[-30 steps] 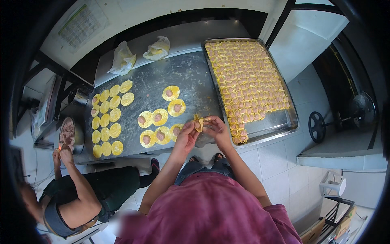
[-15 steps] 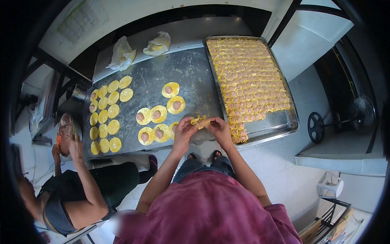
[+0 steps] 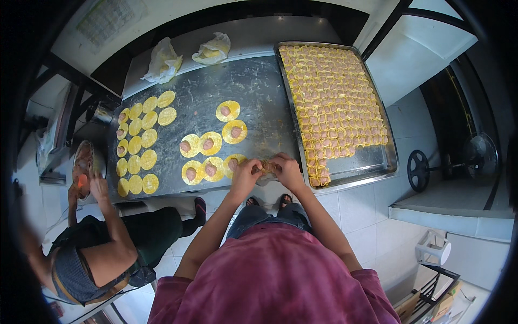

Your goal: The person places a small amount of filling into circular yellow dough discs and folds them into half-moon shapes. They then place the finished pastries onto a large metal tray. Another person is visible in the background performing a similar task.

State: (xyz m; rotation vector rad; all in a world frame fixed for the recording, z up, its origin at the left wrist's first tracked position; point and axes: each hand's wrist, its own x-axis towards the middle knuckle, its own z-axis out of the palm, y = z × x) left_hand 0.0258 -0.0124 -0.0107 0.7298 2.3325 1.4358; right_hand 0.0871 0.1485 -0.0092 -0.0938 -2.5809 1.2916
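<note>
Over the near edge of the dark worktop, my left hand (image 3: 245, 175) and my right hand (image 3: 287, 171) pinch a small filled dumpling (image 3: 264, 168) between their fingertips. Its yellow wrapper is gathered up, and the fingers cover most of it. Beside my left hand lies a round yellow wrapper (image 3: 232, 162) with a lump of pinkish filling on it. Several more filled wrappers (image 3: 210, 143) lie flat further left and back. Right of my right hand, a large metal tray (image 3: 356, 166) holds tight rows of finished dumplings (image 3: 334, 102), with bare metal at its near right part.
Columns of round wrappers (image 3: 135, 142) cover the worktop's left end, a few with filling. A co-worker's hands (image 3: 98, 187) are at a bowl of filling (image 3: 81, 156) with an orange utensil. Two plastic bags (image 3: 163, 62) lie at the back. A white stool (image 3: 433, 247) stands lower right.
The wrapper between my fingers has gone from spread and ruffled to more gathered. One more wrapper in the far left column now bears filling. The whole view has shifted slightly.
</note>
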